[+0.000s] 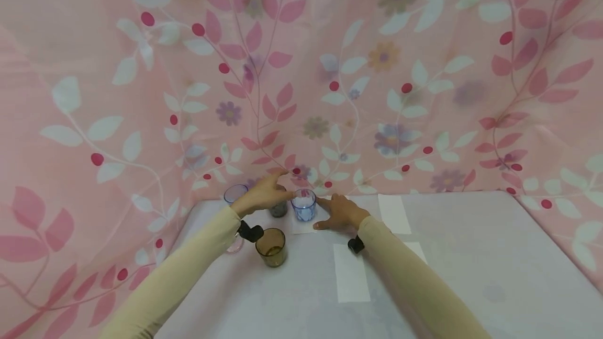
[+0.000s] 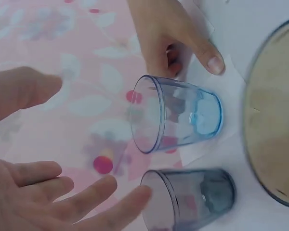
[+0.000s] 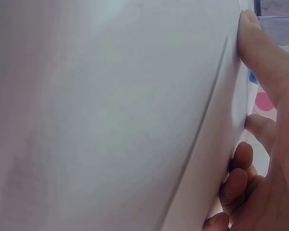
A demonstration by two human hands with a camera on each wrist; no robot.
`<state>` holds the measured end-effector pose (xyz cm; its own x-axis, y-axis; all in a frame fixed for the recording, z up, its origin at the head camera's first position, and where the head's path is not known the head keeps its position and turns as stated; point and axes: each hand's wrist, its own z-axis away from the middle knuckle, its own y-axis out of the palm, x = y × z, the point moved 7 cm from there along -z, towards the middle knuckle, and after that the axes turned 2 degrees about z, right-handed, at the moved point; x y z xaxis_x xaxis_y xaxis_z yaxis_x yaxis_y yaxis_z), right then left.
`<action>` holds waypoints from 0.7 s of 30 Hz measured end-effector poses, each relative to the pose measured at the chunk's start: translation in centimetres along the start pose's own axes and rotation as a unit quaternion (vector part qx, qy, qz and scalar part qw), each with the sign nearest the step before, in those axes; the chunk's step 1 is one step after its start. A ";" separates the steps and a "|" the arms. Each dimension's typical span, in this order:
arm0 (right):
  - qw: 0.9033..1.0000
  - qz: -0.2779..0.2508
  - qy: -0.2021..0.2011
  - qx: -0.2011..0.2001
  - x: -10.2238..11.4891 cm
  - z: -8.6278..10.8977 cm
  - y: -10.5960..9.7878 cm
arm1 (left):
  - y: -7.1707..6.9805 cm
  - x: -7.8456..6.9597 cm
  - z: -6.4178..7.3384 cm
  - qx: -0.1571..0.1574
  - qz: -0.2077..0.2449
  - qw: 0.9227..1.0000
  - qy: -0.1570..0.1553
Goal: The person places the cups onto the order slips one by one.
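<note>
Just below the frame's centre, one blue glass (image 1: 303, 208) was seen upright on one white sheet (image 1: 302, 228); it was judged light, stiff, slippery, breakable, best gripped around its wall. It was flanked by the left hand (image 1: 261, 195), fingers spread, and the right hand (image 1: 342, 212), thumb and fingers parted. Left of centre, four other glasses (image 1: 272, 255) were counted; lower right, three more sheets (image 1: 352, 279).

One glass (image 1: 304, 206) is blue, another glass (image 1: 271, 249) brown, the cloth (image 1: 301, 98) floral pink.
</note>
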<state>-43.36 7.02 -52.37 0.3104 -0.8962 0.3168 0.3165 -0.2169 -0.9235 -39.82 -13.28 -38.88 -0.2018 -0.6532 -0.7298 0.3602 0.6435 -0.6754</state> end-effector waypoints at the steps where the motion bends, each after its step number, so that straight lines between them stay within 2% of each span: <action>1: 1.000 0.001 -0.001 -0.001 0.0 0.0 -0.1 | -0.3 0.1 0.7 -0.014 0.006 1.000 0.006; 3: 1.000 0.003 -0.003 -0.002 0.0 0.0 -0.2 | -0.7 0.3 2.4 -0.044 0.014 0.999 0.020; 6: 1.000 0.004 -0.003 -0.002 0.0 0.1 -0.2 | -0.1 0.8 5.2 -0.084 0.015 0.996 0.031; 10: 1.000 0.009 -0.003 0.002 0.1 0.1 -0.1 | 2.0 2.0 8.8 -0.131 0.017 0.990 0.042; 13: 1.000 0.015 -0.011 0.004 0.1 0.0 -0.1 | 3.8 2.9 10.8 -0.178 0.021 0.983 0.040; 17: 1.000 0.017 -0.018 0.006 0.2 -0.1 -0.2 | 5.9 4.2 12.0 -0.231 0.059 0.971 0.028; 21: 1.000 0.005 -0.013 0.011 0.2 0.0 -0.1 | 7.7 5.6 12.3 -0.239 0.111 0.965 0.007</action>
<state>-43.33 6.80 -52.24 0.3363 -0.8880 0.3135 0.3328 -0.1994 -0.9217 -26.95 -16.85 -46.85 -0.1813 -0.4749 -0.8612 -0.0652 0.8796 -0.4713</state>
